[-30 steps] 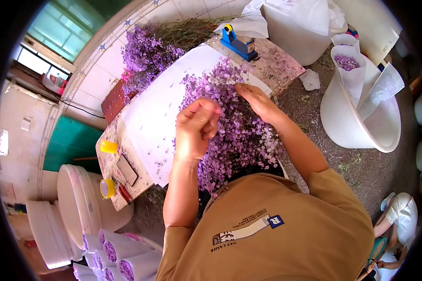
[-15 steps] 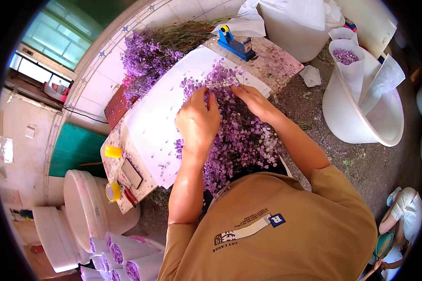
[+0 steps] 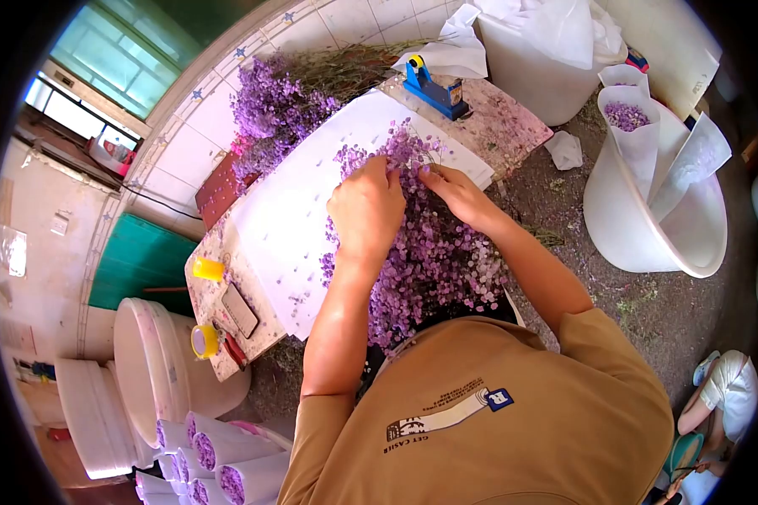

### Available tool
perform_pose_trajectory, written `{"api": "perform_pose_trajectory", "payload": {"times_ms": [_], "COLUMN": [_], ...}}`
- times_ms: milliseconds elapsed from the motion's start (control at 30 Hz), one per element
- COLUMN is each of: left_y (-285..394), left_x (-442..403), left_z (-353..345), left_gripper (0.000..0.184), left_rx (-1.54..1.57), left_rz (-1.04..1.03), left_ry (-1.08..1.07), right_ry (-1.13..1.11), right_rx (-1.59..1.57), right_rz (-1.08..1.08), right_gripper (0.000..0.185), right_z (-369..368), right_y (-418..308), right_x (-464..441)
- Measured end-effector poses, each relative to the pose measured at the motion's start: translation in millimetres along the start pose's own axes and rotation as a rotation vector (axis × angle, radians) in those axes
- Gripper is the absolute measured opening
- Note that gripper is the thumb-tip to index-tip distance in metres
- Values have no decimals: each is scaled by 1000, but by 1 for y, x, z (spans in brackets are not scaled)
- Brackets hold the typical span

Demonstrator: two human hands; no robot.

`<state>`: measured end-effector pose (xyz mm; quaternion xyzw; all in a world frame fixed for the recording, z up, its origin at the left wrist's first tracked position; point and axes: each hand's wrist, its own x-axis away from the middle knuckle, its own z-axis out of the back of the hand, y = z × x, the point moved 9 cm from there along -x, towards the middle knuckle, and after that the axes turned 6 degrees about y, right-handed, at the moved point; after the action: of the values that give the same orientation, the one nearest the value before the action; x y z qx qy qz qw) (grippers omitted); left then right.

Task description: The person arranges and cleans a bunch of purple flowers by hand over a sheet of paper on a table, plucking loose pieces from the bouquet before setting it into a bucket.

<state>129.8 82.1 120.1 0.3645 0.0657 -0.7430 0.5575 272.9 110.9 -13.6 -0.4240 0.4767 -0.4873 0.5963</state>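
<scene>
A large loose bunch of purple baby's breath (image 3: 429, 261) lies against my front and over the near edge of the work table. My left hand (image 3: 367, 209) is closed at the bunch's upper left, its fingers curled into the sprigs. Facing it from the right, my right hand (image 3: 461, 199) pinches among the blossoms; its fingertips are partly hidden. Under the flowers is a stack of white paper sheets (image 3: 269, 210), sprinkled with fallen petals.
Another purple bunch (image 3: 278, 105) lies at the back beside a blue tape dispenser (image 3: 435, 89). Yellow tape rolls (image 3: 208, 269) and a phone (image 3: 240, 310) sit at the table's left. Wrapped bouquets (image 3: 219, 442) stand lower left; a white tub (image 3: 648, 227) and a crouching person (image 3: 724, 396) are to the right.
My right hand's fingers have bent inward and moved closer to my left hand among the blossoms. The whole view has shifted slightly.
</scene>
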Motion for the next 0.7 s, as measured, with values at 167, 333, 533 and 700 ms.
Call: {"api": "perform_pose_trajectory", "payload": {"times_ms": [167,333,533,700], "left_y": [-10,-11,-13,-18], "left_x": [0,2,2,6], "left_z": [-7,-3,-10,5], "left_gripper": [20,19,18,16], "left_rx": [32,123,80,372], "left_rz": [60,73,60,88], "left_ry": [4,10,1,55], "right_ry": [52,92,66,47], "right_rx": [11,-34,17,8], "right_rz": [49,79,83,130], "right_gripper": [59,59,59,62], "right_z": [-1,1,-2,-3], "right_y": [-7,-2,-2,-17], "right_x": [0,-1,-2,4]}}
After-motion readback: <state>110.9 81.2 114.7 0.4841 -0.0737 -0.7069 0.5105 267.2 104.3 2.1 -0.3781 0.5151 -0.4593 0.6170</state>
